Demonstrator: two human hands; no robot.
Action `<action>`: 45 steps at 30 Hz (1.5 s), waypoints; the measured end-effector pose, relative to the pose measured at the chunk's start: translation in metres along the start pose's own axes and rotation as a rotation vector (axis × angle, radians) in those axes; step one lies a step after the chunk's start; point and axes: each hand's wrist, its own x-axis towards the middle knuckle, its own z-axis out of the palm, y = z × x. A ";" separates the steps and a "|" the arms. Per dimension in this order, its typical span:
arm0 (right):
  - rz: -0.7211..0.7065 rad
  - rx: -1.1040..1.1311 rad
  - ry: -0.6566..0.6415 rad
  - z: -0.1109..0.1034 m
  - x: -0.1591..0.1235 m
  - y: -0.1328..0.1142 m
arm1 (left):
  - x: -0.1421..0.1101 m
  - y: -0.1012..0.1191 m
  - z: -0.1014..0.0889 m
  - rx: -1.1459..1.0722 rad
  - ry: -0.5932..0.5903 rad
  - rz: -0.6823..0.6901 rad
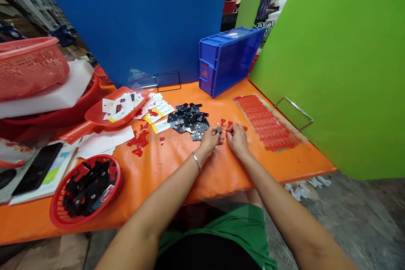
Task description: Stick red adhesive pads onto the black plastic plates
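Close together over the orange table, my two hands work at a small dark flat piece (218, 130). My left hand (209, 141) pinches that piece and wears a silver bangle. In my right hand (238, 140), closed fingertips grip a thin whitish stick (221, 126), whose exact kind is too small to make out. Several red T-shaped pieces (223, 122) lie in a row just behind the right fingers. Left of my hands spreads a heap of black and grey T-shaped pieces (186, 116). Loose red pieces (139, 140) lie farther left.
A red basket (118, 177) of black pieces stands front left. Behind it are a phone (38, 168), a red scoop (90, 114) with white cards, and stacked baskets (31, 67). A blue crate (209, 65) stands on its side at the back. A red sheet (268, 124) lies right.
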 end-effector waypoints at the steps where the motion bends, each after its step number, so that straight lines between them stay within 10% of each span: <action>1: -0.002 0.020 0.006 -0.001 -0.001 0.000 | 0.004 -0.001 0.001 0.002 0.008 -0.005; 13: 0.333 0.647 0.069 -0.021 -0.006 -0.004 | -0.006 0.007 0.001 -0.033 0.076 -0.003; 25: 0.282 0.787 -0.240 -0.019 -0.108 -0.081 | -0.123 -0.023 -0.067 -0.204 0.025 -0.157; 45: 0.278 0.774 -0.290 -0.007 -0.130 -0.087 | -0.127 -0.027 -0.070 -0.225 -0.002 -0.125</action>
